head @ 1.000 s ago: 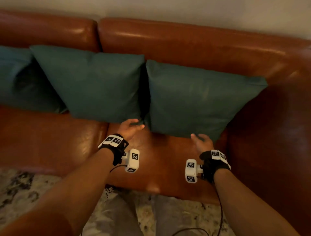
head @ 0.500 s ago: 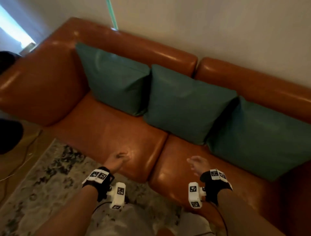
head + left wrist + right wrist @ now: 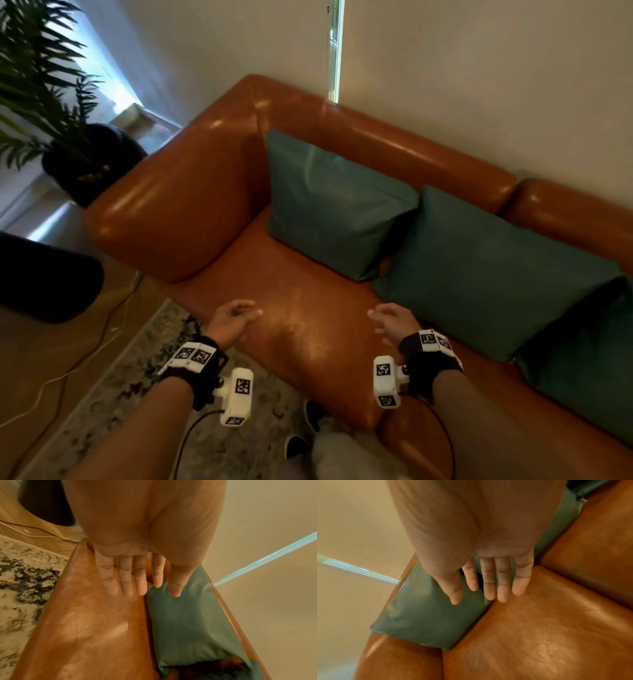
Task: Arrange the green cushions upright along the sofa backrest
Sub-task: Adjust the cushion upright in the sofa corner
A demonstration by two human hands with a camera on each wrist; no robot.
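Three green cushions stand upright in a row against the brown leather sofa backrest (image 3: 394, 144): the left cushion (image 3: 332, 205), the middle cushion (image 3: 489, 274) and the right cushion (image 3: 589, 363), which the frame edge cuts off. My left hand (image 3: 236, 317) hovers over the front of the seat (image 3: 308, 308), empty, with relaxed fingers (image 3: 126, 580). My right hand (image 3: 388, 322) hovers near the middle cushion's lower corner, also empty, its fingers (image 3: 502, 582) straight. Neither hand touches a cushion. The wrist views show a cushion (image 3: 185, 622) and a cushion (image 3: 426, 615) beyond the fingertips.
The sofa's left armrest (image 3: 178, 205) rises beside the left cushion. A potted plant (image 3: 51, 102) and a dark round object (image 3: 44, 277) stand left of the sofa. A patterned rug (image 3: 120, 394) and loose cables (image 3: 85, 349) lie on the floor in front.
Both hands have drawn back from the right-hand cushions to the seat's front edge. The head view has swung left, and the sofa's left end and armrest are now in sight.
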